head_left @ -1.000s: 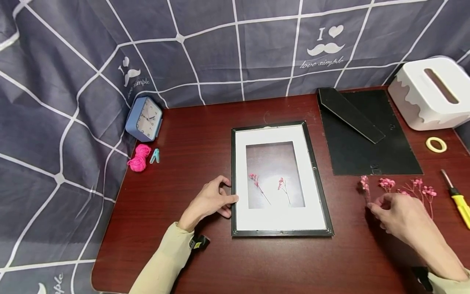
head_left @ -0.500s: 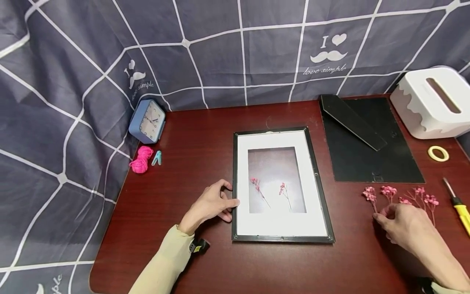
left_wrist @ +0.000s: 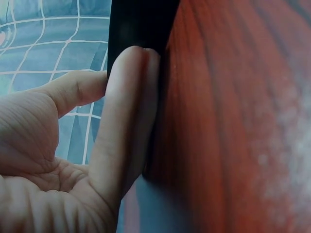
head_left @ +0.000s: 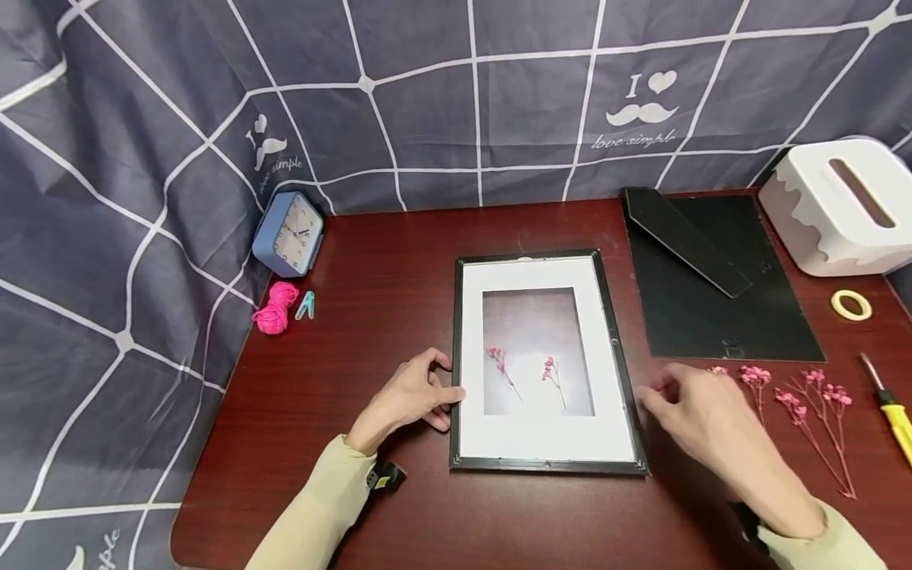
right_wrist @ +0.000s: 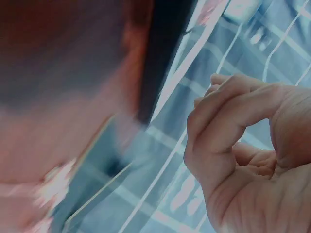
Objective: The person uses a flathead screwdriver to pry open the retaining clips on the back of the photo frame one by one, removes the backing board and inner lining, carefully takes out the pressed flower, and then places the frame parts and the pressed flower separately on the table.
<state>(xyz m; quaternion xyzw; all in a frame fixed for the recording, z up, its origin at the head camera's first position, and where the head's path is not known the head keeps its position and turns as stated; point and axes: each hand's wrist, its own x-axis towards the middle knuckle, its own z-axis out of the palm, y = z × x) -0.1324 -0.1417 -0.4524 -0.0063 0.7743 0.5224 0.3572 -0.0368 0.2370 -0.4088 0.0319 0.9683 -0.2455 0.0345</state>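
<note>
A black picture frame [head_left: 549,465] with a white mat [head_left: 556,439] lies flat on the table. In its window are two small pink flower sprigs, a left sprig [head_left: 499,362] and a right sprig [head_left: 549,370]. My left hand [head_left: 409,392] holds the frame's left edge, thumb on top and fingers along the outer side [left_wrist: 124,121]. Close to the right edge is my right hand [head_left: 705,408], fingers loosely bent [right_wrist: 214,126] and nothing seen in them; whether it touches the frame I cannot tell. More pink sprigs [head_left: 832,416] lie right of it, one mostly hidden behind the hand.
A black backing board [head_left: 691,317] with its stand leg lies at the back right, near a white tissue box [head_left: 819,210], a yellow tape ring [head_left: 851,305] and a screwdriver [head_left: 894,416]. A blue clock [head_left: 288,233], pink yarn [head_left: 275,309] and a clothespin [head_left: 305,305] are far left.
My right hand has moved left from the loose sprigs to the frame's right edge, leaving the sprigs on the table. The left hand has kept its place on the frame.
</note>
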